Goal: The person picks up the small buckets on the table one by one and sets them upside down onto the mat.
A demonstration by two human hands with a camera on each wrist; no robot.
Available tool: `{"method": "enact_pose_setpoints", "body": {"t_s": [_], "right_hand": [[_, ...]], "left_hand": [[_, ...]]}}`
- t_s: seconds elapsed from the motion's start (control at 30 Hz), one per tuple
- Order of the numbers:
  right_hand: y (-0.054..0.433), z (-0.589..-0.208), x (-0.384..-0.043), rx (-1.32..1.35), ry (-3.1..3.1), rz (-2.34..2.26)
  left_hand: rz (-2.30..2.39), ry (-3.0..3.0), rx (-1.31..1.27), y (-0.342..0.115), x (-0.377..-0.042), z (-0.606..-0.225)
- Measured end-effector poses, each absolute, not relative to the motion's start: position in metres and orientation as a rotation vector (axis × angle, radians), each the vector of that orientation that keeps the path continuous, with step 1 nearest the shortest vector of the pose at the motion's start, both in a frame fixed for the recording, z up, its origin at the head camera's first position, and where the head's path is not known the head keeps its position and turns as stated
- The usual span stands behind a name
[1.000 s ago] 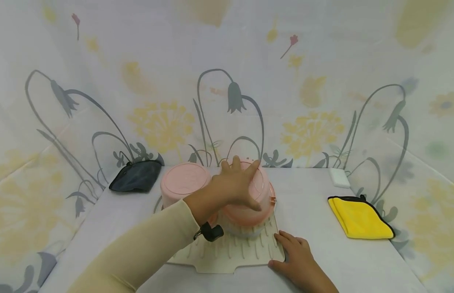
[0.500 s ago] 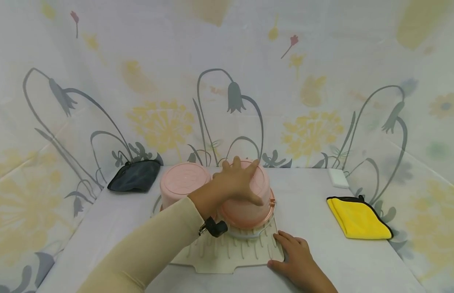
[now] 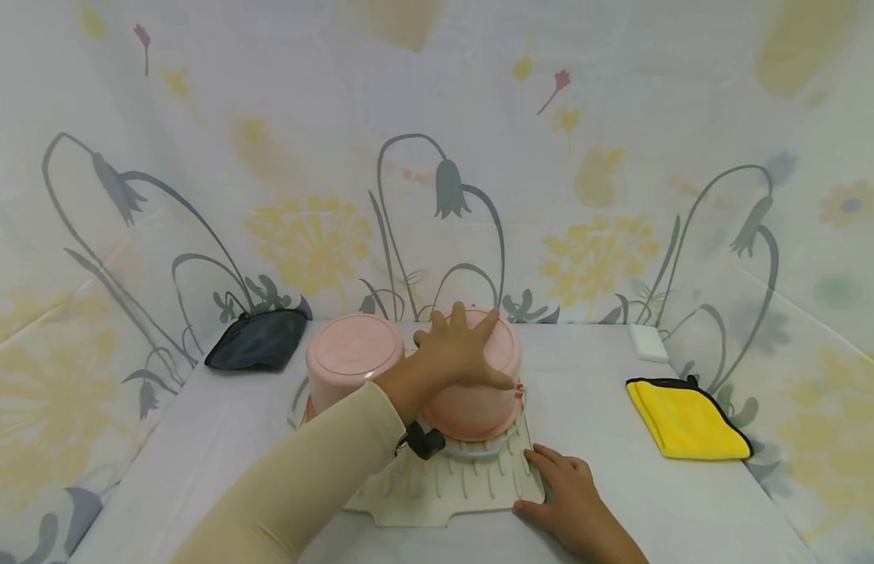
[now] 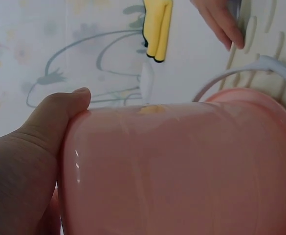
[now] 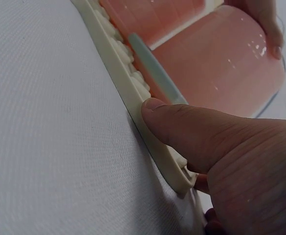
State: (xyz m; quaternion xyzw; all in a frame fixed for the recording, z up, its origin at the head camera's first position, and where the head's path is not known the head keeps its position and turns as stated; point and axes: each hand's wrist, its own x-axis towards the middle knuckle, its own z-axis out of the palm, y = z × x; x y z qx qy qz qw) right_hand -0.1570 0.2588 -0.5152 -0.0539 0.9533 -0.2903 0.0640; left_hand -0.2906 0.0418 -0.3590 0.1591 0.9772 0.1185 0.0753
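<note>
Two pink plastic buckets stand upside down on a cream ridged draining mat. My left hand (image 3: 456,354) spans the upturned base of the right bucket (image 3: 472,411), fingers spread over it and thumb down its side. In the left wrist view, the thumb presses at the bucket's base edge. A grey handle (image 3: 479,453) hangs at this bucket's rim. The left bucket (image 3: 355,345) stands beside it, partly behind my forearm. My right hand (image 3: 567,489) holds the near right corner of the mat (image 3: 423,501); the right wrist view shows the thumb on its raised edge (image 5: 121,81).
A folded yellow cloth (image 3: 687,419) with black trim lies at the right, a small white block (image 3: 647,343) behind it. A dark grey cloth (image 3: 259,341) lies at the back left. A flower-printed curtain (image 3: 437,157) encloses the white table (image 3: 691,501).
My left hand and wrist have shifted slightly right on the right bucket, and that bucket has moved slightly on the mat. My right hand has stayed at the mat's corner.
</note>
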Motion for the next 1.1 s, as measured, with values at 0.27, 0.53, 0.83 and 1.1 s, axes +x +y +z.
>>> {"method": "enact_pose_setpoints", "body": {"t_s": [0.27, 0.53, 0.83, 1.1], "right_hand": [[0.258, -0.513, -0.156, -0.194, 2.896, -0.866], [0.258, -0.515, -0.156, -0.183, 2.902, -0.854], [0.259, -0.518, -0.158, -0.17, 2.895, -0.834], [0.258, -0.518, -0.159, -0.148, 2.89, -0.827]], "left_hand": [[0.378, 2.913, 0.47, 0.039, -0.3, -0.362], [0.42, 2.936, 0.502, 0.043, -0.306, -0.372], [0.451, 2.992, 0.464, 0.048, -0.303, -0.384], [0.46, 3.073, 0.481, 0.047, -0.292, -0.391]]}}
